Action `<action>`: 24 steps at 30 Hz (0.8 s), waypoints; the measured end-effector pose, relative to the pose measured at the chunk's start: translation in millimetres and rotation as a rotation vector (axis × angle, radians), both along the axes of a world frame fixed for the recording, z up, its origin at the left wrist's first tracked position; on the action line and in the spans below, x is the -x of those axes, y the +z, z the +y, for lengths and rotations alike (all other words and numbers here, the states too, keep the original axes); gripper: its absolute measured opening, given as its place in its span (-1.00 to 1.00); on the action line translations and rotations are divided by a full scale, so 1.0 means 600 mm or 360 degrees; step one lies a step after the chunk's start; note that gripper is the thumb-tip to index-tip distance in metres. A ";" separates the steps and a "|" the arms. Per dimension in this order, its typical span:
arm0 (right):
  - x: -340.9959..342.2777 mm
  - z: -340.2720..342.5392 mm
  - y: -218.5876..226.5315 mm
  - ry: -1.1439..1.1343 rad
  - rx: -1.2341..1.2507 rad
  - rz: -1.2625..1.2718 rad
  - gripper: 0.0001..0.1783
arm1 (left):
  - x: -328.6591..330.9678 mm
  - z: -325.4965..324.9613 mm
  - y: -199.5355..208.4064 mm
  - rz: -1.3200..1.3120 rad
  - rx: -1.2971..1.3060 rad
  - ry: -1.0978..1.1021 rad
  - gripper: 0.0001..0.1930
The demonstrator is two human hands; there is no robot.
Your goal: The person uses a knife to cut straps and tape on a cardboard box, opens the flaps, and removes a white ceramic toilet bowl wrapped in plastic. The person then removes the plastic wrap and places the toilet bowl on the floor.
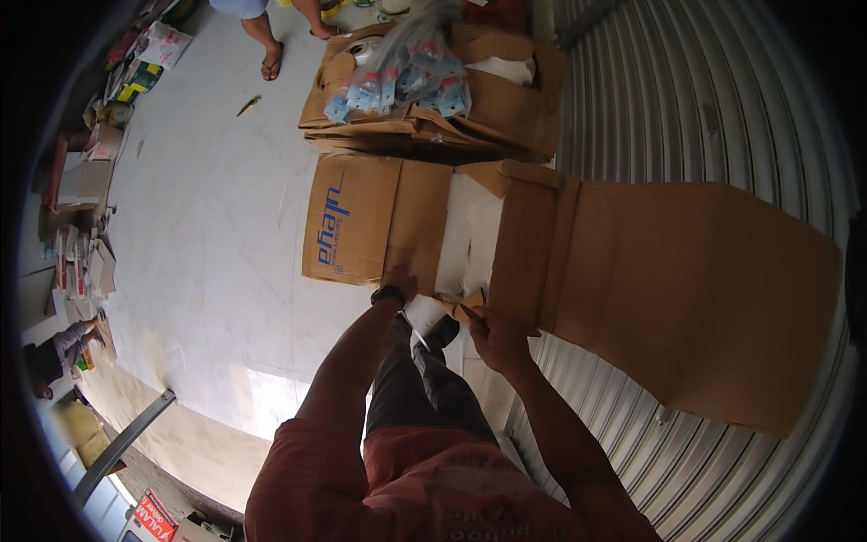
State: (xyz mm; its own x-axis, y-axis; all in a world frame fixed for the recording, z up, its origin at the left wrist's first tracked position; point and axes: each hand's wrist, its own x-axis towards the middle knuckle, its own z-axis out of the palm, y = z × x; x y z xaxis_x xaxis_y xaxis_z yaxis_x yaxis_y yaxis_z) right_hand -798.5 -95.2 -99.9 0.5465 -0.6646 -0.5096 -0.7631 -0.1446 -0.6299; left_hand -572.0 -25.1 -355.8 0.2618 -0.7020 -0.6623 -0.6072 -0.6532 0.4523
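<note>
A large brown cardboard box (pixel 349 219) with blue printing stands in front of me, partly opened. Between its cardboard panels a white surface (pixel 467 230) shows. My left hand (pixel 403 283), with a dark watch at its wrist, lies on the near edge of the box, its fingers stretched over the cardboard. To the right, my right hand (pixel 499 341) is closed around a torn cardboard flap (pixel 471 305) at the near side of the opening. Its fingertips are partly hidden. A wide unfolded cardboard panel (pixel 695 289) reaches out to the right.
Behind stands another opened carton (pixel 542 99), topped by clear plastic bags of small blue-and-white packets (pixel 406 86). A ribbed metal shutter (pixel 695 99) runs along the right. Another person's foot (pixel 272 61) is at the far left; a second person (pixel 63 352) is at the left edge, near stacked goods (pixel 83 262).
</note>
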 end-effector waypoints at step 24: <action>-0.192 0.036 -0.460 -0.1175 -0.0183 0.0308 -0.62 | -0.493 0.153 -0.030 -0.0571 -0.0273 0.0247 0.17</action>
State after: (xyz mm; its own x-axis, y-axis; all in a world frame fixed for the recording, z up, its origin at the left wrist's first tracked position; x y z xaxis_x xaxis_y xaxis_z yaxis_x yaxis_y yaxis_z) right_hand -683.4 -73.8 -376.2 -0.1239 -0.7592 -0.6389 -0.7344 0.5032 -0.4555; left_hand -276.2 66.7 -373.9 0.5909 -0.5239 -0.6135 -0.5949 -0.7966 0.1072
